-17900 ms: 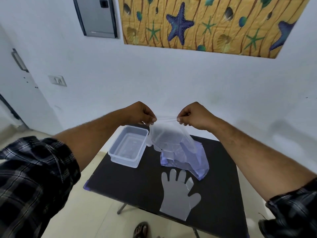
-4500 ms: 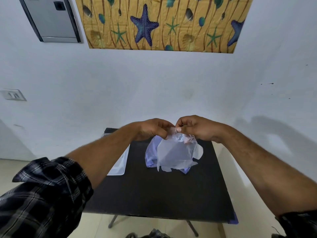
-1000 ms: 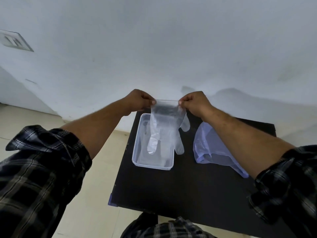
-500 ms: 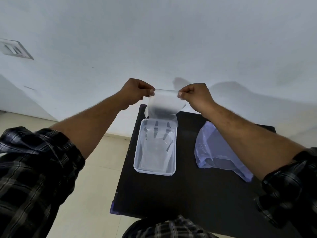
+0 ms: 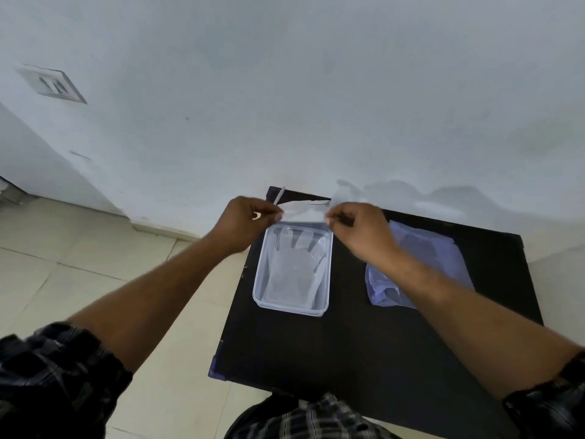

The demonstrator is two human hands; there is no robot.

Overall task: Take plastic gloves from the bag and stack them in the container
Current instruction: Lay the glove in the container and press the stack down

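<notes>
Clear plastic glove lies flat in the container, fingers toward the wall, cuff draped over the far rim. Left hand and right hand each pinch a cuff corner. Bluish bag right of container, apart, on black tabletop.

A black table stands against a pale wall, its far edge touching it. On the wall at far left sits a white switch plate. Cream floor tiles spread to the left of the table, with a low skirting strip where floor meets wall. Checked cloth shows at the near edge.
</notes>
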